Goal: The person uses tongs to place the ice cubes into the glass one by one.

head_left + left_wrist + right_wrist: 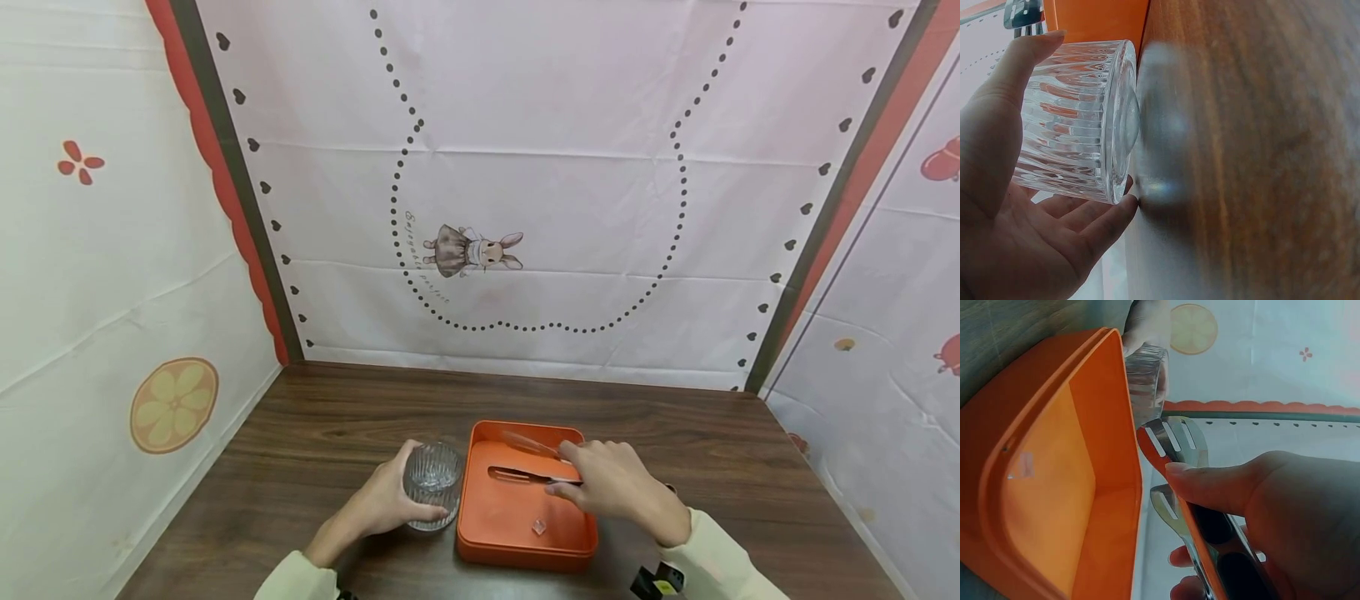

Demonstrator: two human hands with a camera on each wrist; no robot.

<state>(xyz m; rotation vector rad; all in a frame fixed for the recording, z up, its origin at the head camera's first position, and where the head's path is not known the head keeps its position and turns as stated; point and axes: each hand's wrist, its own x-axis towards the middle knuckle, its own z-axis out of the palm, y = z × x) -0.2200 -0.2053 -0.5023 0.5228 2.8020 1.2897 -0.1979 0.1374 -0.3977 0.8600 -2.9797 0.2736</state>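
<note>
My left hand (386, 496) curls round a clear ribbed drinking glass (433, 500), thumb on the near side and fingers behind it. In the left wrist view the base of the glass (1069, 119) is close over the table. My right hand (615, 483) grips metal tongs (1175, 440) with slotted ends and dark handle pads; the two ends are spread apart with nothing between them. From the head view, the tongs reach leftward over an orange rectangular box (525, 555). A small clear cube (539, 527) lies on the box floor near its front.
The box stands on a dark wood-grain table (360, 400), just right of the glass. Printed white cloth (562, 208) hangs behind the table and along both sides.
</note>
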